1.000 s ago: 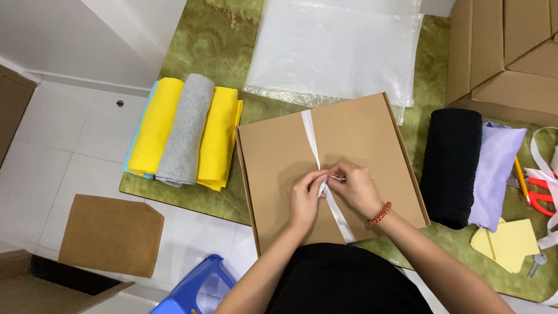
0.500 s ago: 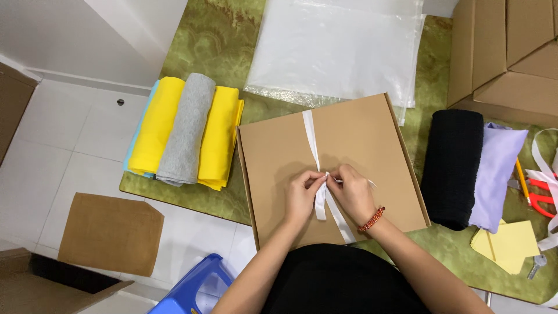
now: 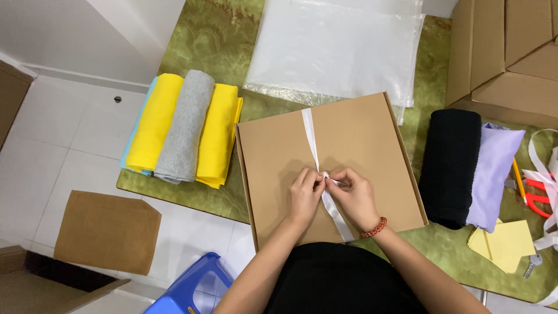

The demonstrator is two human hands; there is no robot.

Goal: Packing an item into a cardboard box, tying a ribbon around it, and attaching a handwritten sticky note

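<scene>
Ribbon (image 3: 310, 135) crosses the cardboard box (image 3: 372, 145) toward twelve o'clock; left hand (image 3: 305, 196) and right hand (image 3: 354, 197) pinch it with fingertips pressed together at the centre.

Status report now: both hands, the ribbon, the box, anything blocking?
Left hand and right hand both pinch white ribbon at one spot. Ribbon runs across closed brown box. Nothing in the way on the lid.

Cardboard box (image 3: 360, 145): flat, brown, closed, lying on the green table. White ribbon (image 3: 310, 135): runs lengthwise across the lid, bunched near the front edge.
</scene>
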